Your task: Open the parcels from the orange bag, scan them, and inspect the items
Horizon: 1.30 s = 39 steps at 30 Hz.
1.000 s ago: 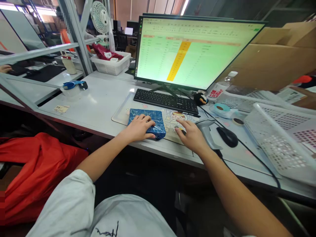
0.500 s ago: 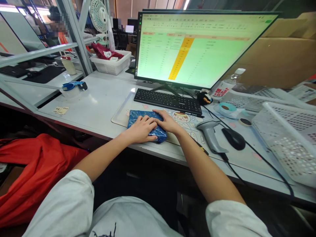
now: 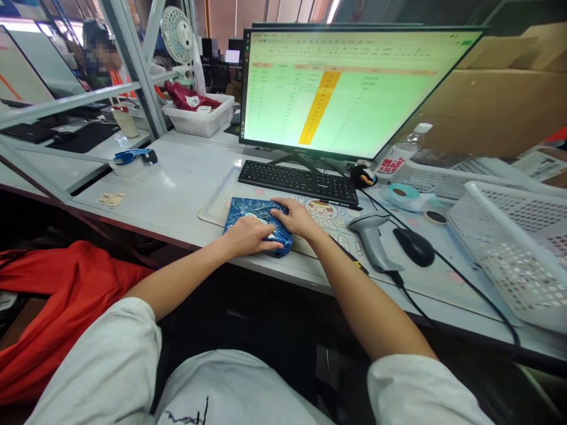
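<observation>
A blue plastic-wrapped parcel [image 3: 248,211] lies on the desk mat [image 3: 212,206] in front of the black keyboard [image 3: 297,181]. My left hand [image 3: 248,235] grips its near edge, fingers curled over the wrapping, where something white shows under them. My right hand [image 3: 296,217] holds the parcel's right end, fingers bent onto it. Both hands press the parcel against the mat. A grey barcode scanner [image 3: 371,237] lies to the right of my right hand, with a black mouse [image 3: 413,246] beside it.
A large monitor [image 3: 345,88] with a green spreadsheet stands behind the keyboard. White mesh baskets [image 3: 509,236] fill the right side, and a tape roll [image 3: 401,193] lies near them. A basket [image 3: 199,118] and fan [image 3: 177,35] stand at the back left. Red cloth [image 3: 53,313] lies below the desk's left edge. Another person sits far left.
My right hand left the spot near the scanner and moved left onto the parcel's right end. My left hand's fingers curled tighter on the parcel, crumpling its wrapping.
</observation>
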### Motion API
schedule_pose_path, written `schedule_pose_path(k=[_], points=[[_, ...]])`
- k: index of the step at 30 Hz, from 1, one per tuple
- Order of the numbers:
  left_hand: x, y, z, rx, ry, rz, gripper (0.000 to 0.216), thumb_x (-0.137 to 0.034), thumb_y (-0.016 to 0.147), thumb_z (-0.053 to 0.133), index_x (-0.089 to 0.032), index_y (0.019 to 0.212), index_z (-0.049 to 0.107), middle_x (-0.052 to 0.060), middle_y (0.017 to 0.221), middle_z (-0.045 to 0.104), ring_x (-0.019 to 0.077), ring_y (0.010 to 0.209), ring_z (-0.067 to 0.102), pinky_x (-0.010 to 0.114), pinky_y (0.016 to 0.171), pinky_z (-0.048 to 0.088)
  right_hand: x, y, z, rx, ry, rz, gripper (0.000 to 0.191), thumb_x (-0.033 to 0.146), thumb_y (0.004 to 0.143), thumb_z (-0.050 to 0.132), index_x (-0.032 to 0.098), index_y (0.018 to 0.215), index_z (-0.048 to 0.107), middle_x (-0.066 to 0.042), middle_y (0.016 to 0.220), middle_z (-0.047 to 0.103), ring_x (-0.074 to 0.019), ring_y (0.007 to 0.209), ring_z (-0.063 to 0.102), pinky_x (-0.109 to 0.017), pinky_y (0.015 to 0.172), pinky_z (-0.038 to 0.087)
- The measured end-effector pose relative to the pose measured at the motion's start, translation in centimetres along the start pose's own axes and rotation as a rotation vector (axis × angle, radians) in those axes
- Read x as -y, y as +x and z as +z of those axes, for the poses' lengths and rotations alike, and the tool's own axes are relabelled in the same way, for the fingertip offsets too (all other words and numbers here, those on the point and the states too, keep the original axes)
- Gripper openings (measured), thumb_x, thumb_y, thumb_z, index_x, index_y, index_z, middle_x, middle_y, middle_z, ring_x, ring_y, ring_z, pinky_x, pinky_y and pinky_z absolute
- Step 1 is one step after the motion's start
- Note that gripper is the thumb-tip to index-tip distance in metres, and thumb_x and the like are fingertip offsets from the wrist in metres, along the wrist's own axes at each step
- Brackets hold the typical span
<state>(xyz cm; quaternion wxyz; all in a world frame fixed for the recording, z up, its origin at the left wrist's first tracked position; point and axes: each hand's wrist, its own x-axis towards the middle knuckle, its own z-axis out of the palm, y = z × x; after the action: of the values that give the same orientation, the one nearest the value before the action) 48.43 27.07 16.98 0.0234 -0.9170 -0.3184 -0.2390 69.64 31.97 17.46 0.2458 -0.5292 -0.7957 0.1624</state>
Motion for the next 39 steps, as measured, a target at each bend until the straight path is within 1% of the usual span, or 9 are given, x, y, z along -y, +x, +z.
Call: schedule_pose_path(k=[6, 8, 13, 16, 20, 30, 33, 37, 39], points=[[0.2, -0.8, -0.6, -0.205, -0.13, -0.037, 0.055, -0.047, 0.112, 0.033, -0.021, 0.072, 0.06, 0.005, 0.066, 0.063, 0.0195, 0.066, 0.062, 0.032, 0.068, 0.043, 3.7, -2.0, -1.6, 0.085, -0.225, -0.134, 0.077, 0.053, 0.087, 0.068, 0.015, 0.152, 0.053, -0.02, 0.171, 0.031, -0.0412, 0.158, 0.026, -0.064, 0.125, 0.026], [0.1, -0.9, -0.7, -0.231, -0.16, -0.024, 0.058, -0.044, 0.113, 0.027, -0.021, 0.071, 0.059, 0.006, 0.067, 0.063, 0.0198, 0.067, 0.063, 0.033, 0.068, 0.043, 5.2, -2.1, -2.1, 0.159, -0.307, -0.116, 0.08, 0.053, 0.09, 0.064, 0.015, 0.158, 0.045, -0.021, 0.167, 0.038, -0.0416, 0.154, 0.034, -0.065, 0.123, 0.027], [-0.8, -1.1, -0.2, -0.228, -0.124, 0.035, 0.058, -0.043, 0.112, 0.023, -0.021, 0.075, 0.063, 0.006, 0.068, 0.065, 0.0194, 0.067, 0.064, 0.033, 0.067, 0.045, 7.8, -1.5, -2.3, 0.237, -0.582, -0.064, 0.058, 0.044, 0.103, 0.048, 0.014, 0.153, 0.05, -0.021, 0.139, 0.064, -0.0353, 0.118, 0.065, -0.045, 0.101, 0.049], [-1.4, -1.0, 0.3, -0.208, -0.055, 0.025, 0.059, -0.043, 0.112, 0.024, -0.021, 0.072, 0.061, 0.006, 0.064, 0.064, 0.0189, 0.063, 0.062, 0.033, 0.064, 0.044, 8.2, -1.0, -1.4, 0.22, -0.708, -0.071, 0.05, 0.03, 0.108, 0.033, 0.008, 0.147, 0.053, -0.025, 0.13, 0.067, -0.0351, 0.117, 0.065, -0.041, 0.094, 0.049], [-2.2, -0.7, 0.6, -0.199, -0.009, 0.009, 0.055, -0.04, 0.112, 0.028, -0.02, 0.074, 0.063, 0.005, 0.062, 0.065, 0.0178, 0.058, 0.063, 0.031, 0.059, 0.04, 7.5, 0.5, -0.8, 0.248, -0.717, -0.065, 0.045, 0.014, 0.103, 0.033, 0.006, 0.138, 0.059, -0.026, 0.121, 0.07, -0.0337, 0.113, 0.067, -0.038, 0.09, 0.048], [-4.4, -2.9, -0.7, -0.179, 0.047, -0.057, 0.043, -0.036, 0.11, 0.038, -0.019, 0.078, 0.062, 0.007, 0.065, 0.066, 0.0207, 0.063, 0.065, 0.033, 0.062, 0.044, 7.1, 3.4, -0.9, 0.185, -0.669, 0.019, 0.047, 0.026, 0.107, 0.026, 0.014, 0.14, 0.058, -0.022, 0.121, 0.073, -0.0332, 0.113, 0.069, -0.038, 0.09, 0.046], [-3.8, -3.7, -2.2, -0.125, -0.037, -0.093, 0.034, -0.034, 0.108, 0.042, -0.02, 0.083, 0.061, 0.006, 0.072, 0.067, 0.0213, 0.07, 0.066, 0.034, 0.067, 0.048, 8.1, 3.5, -0.6, 0.218, -0.641, -0.004, 0.043, 0.026, 0.106, 0.032, 0.015, 0.133, 0.065, -0.02, 0.12, 0.074, -0.0313, 0.112, 0.069, -0.036, 0.089, 0.045], [-1.0, -3.9, -5.2, -0.038, -0.186, -0.014, 0.019, -0.033, 0.105, 0.051, -0.02, 0.105, 0.065, 0.01, 0.107, 0.071, 0.0259, 0.106, 0.066, 0.039, 0.094, 0.053, 9.7, 3.4, -0.2, 0.265, -0.606, -0.071, 0.038, 0.024, 0.101, 0.045, 0.015, 0.129, 0.068, -0.019, 0.12, 0.073, -0.0302, 0.108, 0.068, -0.036, 0.086, 0.047], [0.8, -3.8, -6.0, 0.011, -0.191, 0.02, 0.021, -0.036, 0.104, 0.054, -0.02, 0.103, 0.067, 0.011, 0.108, 0.071, 0.0271, 0.11, 0.064, 0.042, 0.101, 0.05, 10.5, 3.3, 0.3, 0.263, -0.586, -0.11, 0.038, 0.027, 0.101, 0.047, 0.015, 0.129, 0.069, -0.018, 0.124, 0.071, -0.0297, 0.111, 0.067, -0.036, 0.09, 0.047]])
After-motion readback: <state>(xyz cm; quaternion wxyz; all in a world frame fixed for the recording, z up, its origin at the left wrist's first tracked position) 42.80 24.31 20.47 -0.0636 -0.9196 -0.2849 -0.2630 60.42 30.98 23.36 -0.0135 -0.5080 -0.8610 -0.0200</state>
